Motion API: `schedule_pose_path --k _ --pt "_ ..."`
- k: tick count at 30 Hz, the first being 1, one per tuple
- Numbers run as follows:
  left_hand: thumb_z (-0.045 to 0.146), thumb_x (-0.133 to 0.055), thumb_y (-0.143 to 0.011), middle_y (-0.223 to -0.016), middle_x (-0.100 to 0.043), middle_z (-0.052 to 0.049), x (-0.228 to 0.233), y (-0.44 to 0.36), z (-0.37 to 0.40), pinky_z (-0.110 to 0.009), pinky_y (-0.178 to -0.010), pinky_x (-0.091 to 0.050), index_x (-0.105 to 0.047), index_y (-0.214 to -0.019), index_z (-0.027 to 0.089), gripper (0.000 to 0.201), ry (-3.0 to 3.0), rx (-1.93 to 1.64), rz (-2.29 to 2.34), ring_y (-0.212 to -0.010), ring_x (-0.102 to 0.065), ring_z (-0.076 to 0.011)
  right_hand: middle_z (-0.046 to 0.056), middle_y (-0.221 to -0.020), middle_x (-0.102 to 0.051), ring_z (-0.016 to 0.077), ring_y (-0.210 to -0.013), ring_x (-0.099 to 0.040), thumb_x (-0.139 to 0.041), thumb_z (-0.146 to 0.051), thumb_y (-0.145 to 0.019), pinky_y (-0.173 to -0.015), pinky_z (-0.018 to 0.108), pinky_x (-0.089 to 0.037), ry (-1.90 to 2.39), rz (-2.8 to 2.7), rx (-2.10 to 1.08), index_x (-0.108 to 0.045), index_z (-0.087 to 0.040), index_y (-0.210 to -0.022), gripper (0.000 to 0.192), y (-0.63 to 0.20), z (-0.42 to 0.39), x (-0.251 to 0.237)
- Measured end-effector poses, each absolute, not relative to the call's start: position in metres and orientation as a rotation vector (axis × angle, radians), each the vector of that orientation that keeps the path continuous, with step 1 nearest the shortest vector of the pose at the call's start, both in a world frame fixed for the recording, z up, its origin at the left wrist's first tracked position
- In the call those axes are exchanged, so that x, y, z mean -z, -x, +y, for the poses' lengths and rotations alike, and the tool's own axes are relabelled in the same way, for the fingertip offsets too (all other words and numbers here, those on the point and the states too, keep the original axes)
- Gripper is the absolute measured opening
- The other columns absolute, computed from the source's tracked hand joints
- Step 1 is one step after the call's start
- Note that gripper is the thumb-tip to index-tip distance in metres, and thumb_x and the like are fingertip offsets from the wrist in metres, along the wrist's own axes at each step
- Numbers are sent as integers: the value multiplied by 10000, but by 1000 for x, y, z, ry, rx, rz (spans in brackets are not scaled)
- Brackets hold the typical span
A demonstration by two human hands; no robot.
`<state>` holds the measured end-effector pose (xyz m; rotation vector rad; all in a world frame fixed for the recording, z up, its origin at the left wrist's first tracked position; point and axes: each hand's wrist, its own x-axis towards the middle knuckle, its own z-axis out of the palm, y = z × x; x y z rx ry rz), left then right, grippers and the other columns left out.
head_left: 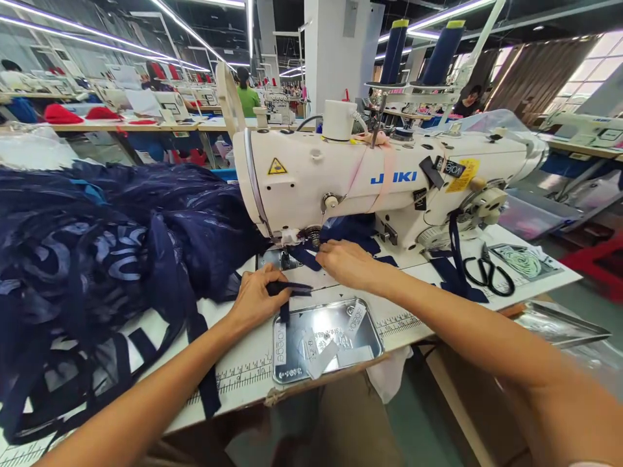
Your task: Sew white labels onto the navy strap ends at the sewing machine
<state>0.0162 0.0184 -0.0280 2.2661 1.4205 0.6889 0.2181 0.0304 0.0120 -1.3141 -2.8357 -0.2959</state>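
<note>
The left hand point(256, 295) pinches a navy strap point(292, 288) by the bench's front edge; the right hand point(346, 261) presses it flat near the presser foot point(291, 239), where fingertips risk the needle and the navy lace pile point(97, 259) could drag it askew

Blue letters on the white sewing machine point(389, 178) read "JUKI", partly crossed by a pink strap. A black label point(453, 169) stuck on its arm reads "voice", and white labels point(357, 318) in the metal tray point(292, 373) appear to read likewise.

needle point(291, 250) hidden behind navy strap point(311, 258).
</note>
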Motion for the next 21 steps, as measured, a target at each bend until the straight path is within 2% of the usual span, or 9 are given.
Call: schedule_pose_path --k 3,6,11,21 --pt "387 -503 -699 -743 -576 -9 25 -12 17 -354 -770 -344 -592 -623 180 237 -2290 -684 1399 -751 -528 -189 62 -746 -571 163 -714 -509 -418 -117 -845 -608 269 -326 1208 -2940 273 -585 -131 -774 182 -235 1 -22" --pt "398 -478 -720 -708 -606 -10 23 -10 16 -314 -706 -378 -587 -647 181 253 -2197 -682 1345 -686 -538 -179 42 -721 -558 145 -692 -489 -447 -135 -839 -633 269 -323 1152 -2991 188 -568 -143 -714 174 -253 -26 -22" --pt "391 -452 -732 -779 -643 -15 21 -11 15 -291 -685 -407 -610 -752 186 260 -2097 -717 1268 -727 -574 -193 48 -761 -556 160 -740 -478 -470 -163 -832 -662 286 -324 1055 -2985 149 -561 -149 -769 111 -265 -49 -14" --pt "401 -461 -705 -736 -635 -15 21 -9 15 -280 -692 -418 -607 -734 168 276 -2039 -804 1240 -708 -570 -188 31 -852 -528 138 -754 -484 -489 -174 -808 -653 243 -354 878 -2961 -277 -536 -177 -906 109 -228 -53 -1"
